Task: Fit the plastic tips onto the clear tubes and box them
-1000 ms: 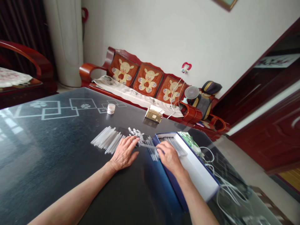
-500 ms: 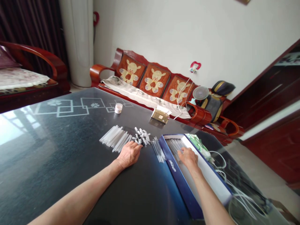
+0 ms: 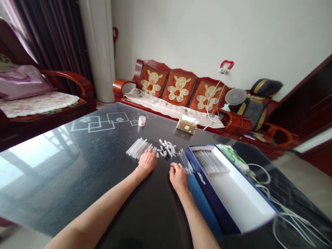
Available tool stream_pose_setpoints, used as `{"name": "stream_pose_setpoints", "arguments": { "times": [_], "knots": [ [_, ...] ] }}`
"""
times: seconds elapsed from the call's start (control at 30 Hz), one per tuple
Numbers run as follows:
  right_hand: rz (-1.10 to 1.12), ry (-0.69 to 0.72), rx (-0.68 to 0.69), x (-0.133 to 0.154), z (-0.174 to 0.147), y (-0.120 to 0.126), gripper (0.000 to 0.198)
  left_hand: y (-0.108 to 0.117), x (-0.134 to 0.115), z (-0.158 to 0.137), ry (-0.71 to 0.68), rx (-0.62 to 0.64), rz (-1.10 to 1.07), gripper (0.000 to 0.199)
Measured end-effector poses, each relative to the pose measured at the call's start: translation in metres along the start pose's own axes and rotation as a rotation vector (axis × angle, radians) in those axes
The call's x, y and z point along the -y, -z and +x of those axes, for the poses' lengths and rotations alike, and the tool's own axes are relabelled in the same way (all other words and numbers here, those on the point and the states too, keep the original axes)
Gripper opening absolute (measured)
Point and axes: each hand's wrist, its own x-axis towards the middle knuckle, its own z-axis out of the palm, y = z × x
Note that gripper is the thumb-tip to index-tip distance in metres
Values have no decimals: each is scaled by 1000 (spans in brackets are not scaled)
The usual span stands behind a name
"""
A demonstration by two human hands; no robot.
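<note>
Tubes [image 3: 135,148], pale plastic: loose pile on dark table [image 3: 77,180], long axes slanting from far right to near left, roughly side by side. Nearer hand: left hand [image 3: 148,160], at the pile's near right edge, so pile forward and leftward of the knuckles. Fingers curled together, tips out of view; contents of the grip, if any, not to be told.

Short pieces [image 3: 168,148], white and black: jumbled heap forward of the gap between the hands, near both, with no common axis.

Rods [image 3: 185,162], thin: flat bundle just beyond right hand [image 3: 178,175], between short pieces and box [image 3: 249,207]. Long axes slanting from far left to near right, crosswise to the loose tubes. Nearer hand: right, palm down, fingers bent; anything pinched at the tips too small to tell.

Box, blue outside, white inside, open-topped: right of the right hand, long side slanting much as the rods. Inside, toward the far end: layer of clear sticks [image 3: 211,162], across the wall from the right hand.

Jar [image 3: 141,120] and tissue pack [image 3: 186,126]: beyond the piles, well apart from both hands.
</note>
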Motion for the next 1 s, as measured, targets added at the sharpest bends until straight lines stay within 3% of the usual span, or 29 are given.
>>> {"name": "stream_pose_setpoints", "arguments": {
  "times": [0.23, 0.43, 0.53, 0.67, 0.77, 1.0],
  "knots": [
    [-64, -8, -15, 0, -6, -8, 22, 3, -6, 5, 8, 79, 18, 28],
    [-89, -17, -6, 2, -7, -9, 20, 6, -7, 5, 0, 37, -24, 29],
    [-86, -17, -8, 2, -6, -10, 19, 5, -3, 2, -86, -33, -106, 29],
    [-79, -17, -20, 1, -5, -10, 19, -9, -4, -10, -307, -208, -331, 33],
    [-79, -29, -33, 0, -5, -11, 19, -20, -10, -20, -442, -242, -389, 37],
    [-83, -34, -38, 0, -5, -10, 20, -23, -18, -23, -455, -270, -219, 27]
  ]
}}
